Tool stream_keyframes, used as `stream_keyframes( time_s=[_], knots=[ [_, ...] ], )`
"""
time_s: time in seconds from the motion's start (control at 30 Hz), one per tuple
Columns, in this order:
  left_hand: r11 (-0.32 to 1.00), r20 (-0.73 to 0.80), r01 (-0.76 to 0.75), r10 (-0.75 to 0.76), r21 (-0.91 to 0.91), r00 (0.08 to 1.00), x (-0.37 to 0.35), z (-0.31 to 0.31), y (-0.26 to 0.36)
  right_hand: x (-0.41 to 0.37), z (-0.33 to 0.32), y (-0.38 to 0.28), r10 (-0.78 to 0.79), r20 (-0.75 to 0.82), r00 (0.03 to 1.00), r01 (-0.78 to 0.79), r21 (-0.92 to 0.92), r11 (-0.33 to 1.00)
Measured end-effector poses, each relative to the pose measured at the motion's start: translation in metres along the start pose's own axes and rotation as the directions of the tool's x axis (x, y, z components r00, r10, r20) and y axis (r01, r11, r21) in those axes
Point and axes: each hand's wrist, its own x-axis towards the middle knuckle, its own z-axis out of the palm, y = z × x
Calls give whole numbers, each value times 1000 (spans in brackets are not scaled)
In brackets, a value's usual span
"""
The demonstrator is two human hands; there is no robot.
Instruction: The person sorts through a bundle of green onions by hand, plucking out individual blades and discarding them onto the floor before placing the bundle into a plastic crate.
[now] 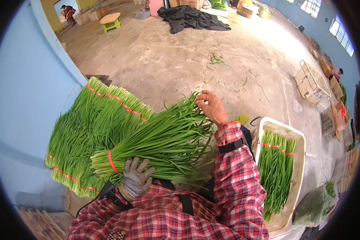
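Observation:
A bundle of garlic chives [148, 140] tied with a red band lies across my lap, its pale stem ends to the left and its leaves fanned out to the right. My left hand [138, 178], in a grey glove, is closed around the bundle's lower side near the band. At the upper leaf tips, my bare right hand [213, 109] has its fingers curled in a pinch on the leaves; the exact contact is small. Directly left of the held bundle is a large pile of banded chive bundles [88, 124].
On my right, a white plastic crate [301, 172] holds several chive bundles. A clear bag of green scraps [314, 206] sits beyond it. Loose leaves [216, 60] litter the concrete floor. A blue wall [24, 108] bounds the left; black cloth [188, 19] lies far ahead.

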Motion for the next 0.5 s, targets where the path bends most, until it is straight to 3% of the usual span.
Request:
stream_keyframes(
  time_s=[0.1, 0.43, 0.5],
  knots=[
    [1000, 16, 4, -4, -6, 1000, -1, 0, -1, 0, -3, -10, 2, 106, 994, -16, 128, 992],
    [1000, 7, 5, -5, -13, 1000, 6, -4, 2, 1, 17, 6, 93, 143, 985, -148, 443, 884],
    [1000, 24, 11, -11, -23, 1000, 9, -6, 3, -1, 24, 4, 183, -53, 982, -115, 600, 792]
  ],
)
